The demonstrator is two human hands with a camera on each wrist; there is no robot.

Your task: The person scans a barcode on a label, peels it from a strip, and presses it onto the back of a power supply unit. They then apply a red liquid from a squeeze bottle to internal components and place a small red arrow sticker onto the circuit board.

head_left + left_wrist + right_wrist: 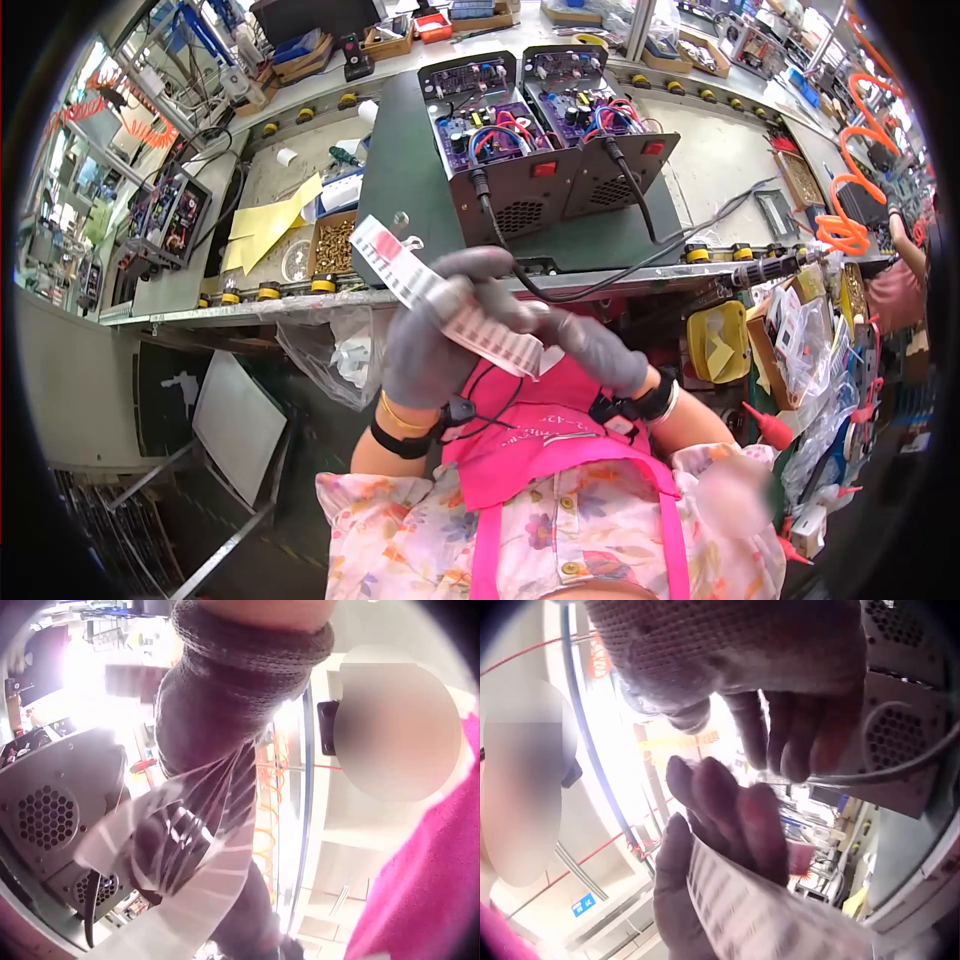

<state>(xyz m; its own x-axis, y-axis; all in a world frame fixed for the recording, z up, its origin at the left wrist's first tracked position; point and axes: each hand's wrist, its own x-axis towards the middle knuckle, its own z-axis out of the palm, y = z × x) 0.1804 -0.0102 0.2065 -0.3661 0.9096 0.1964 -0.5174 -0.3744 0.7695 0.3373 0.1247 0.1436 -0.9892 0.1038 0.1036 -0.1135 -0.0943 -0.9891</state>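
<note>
My gloved left hand (425,355) grips a long white label sheet (385,255) printed with rows of dark marks and a red patch near its upper end. In the right wrist view, the sheet (742,907) lies between the left thumb and fingers. My gloved right hand (600,355) is close beside the sheet's lower part. Its fingers (802,742) are loosely bent, with a gap to the thumb and nothing seen between them. Beyond the hands, two black metal cases (515,205) with purple circuit boards and red switches stand side by side on a green mat (390,190).
Black cables (620,285) run from the cases along the bench edge. Left of the mat are a box of brass-coloured parts (335,245) and yellow paper (270,225). A yellow bin (718,340) and a coiled orange hose (850,190) are at the right.
</note>
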